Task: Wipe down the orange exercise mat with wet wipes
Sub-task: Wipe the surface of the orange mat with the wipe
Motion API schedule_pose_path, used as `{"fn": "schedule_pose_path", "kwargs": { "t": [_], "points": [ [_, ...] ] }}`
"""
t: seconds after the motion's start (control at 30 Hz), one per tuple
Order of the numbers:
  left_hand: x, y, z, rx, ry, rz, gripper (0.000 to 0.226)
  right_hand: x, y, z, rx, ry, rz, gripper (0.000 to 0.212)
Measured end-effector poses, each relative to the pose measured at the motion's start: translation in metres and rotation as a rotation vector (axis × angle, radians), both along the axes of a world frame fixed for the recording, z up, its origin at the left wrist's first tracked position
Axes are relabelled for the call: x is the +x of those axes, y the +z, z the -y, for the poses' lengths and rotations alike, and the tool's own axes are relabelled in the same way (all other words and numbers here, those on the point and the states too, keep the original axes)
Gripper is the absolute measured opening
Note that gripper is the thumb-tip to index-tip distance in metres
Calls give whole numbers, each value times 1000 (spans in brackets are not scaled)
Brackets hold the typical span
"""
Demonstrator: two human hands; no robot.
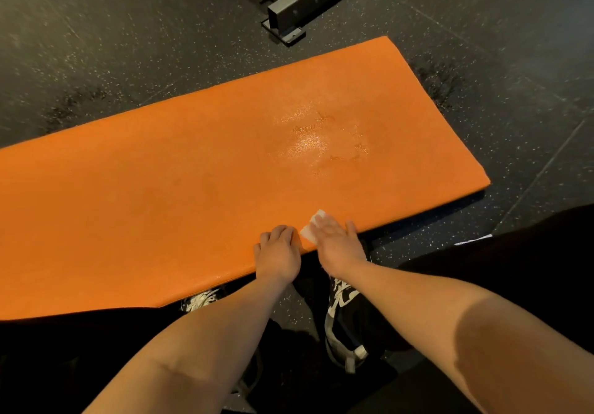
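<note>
- Orange exercise mat (193,172) flat on dark speckled floor (96,60), lying across the view, near edge by the shoes (344,317).
- White wet wipe (313,225) on that near edge, pressed under right hand (340,246), fingers straight and flat.
- Left hand (279,253) just beside, fingers curled on the same edge; gripping or only steadying, cannot tell.
- Glossy wet patch (321,137) toward right end; likely partly wiped, left stretch dry-looking, probably still to do.
- Metal frame foot (305,5) beyond far edge.

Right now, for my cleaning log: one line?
right hand: presses wet wipe | left hand: curled on orange exercise mat edge | wet sheen: centre
</note>
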State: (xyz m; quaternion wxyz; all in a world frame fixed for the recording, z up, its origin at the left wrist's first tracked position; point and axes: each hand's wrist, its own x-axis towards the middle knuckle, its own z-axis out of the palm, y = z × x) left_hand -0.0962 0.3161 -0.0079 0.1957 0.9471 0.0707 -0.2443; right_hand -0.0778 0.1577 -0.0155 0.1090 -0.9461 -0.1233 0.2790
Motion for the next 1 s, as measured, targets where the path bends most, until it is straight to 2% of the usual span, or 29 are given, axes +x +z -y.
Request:
{"fn": "schedule_pose_path", "kwargs": {
  "t": [0.1, 0.17, 0.23, 0.3, 0.4, 0.47, 0.53, 0.67, 0.73, 0.8, 0.93, 1.0],
  "points": [
    [1, 0, 4, -3, -35, -33, 46, 19, 4, 25, -107, -368, -28, 71],
    [0, -1, 6, 1, -36, -39, 47, 24, 4, 25, -94, -496, -65, 69],
    [0, -2, 7, 9, -30, -33, 47, 16, 3, 14, -74, -450, -32, 70],
    [0, -2, 9, -1, -21, -32, 47, 3, 2, -1, -3, -307, 5, 71],
    [-1, -3, 7, -7, -31, -35, 48, -8, -1, -14, 71, -59, -34, 69],
    [0, -4, 3, 5, -22, -42, 48, -4, -1, -9, 58, 8, -54, 69],
    [2, -4, -1, 13, -14, -52, 48, 2, 0, 4, -4, -54, -43, 72],
    [6, -3, 5, 7, -2, -60, 49, 17, 5, 28, -82, -475, -97, 71],
    [5, -2, 10, 6, -14, -51, 48, 17, 4, 22, -63, -511, -119, 72],
    [5, -3, 11, 3, -29, -41, 47, 11, 2, 12, -21, -443, -73, 74],
    [5, -5, 7, -7, -30, -51, 48, 4, -4, -8, 47, -81, -46, 68],
    [5, -4, 7, -14, -27, -48, 48, 6, -5, -5, 51, 17, -59, 64]
  ]
}}
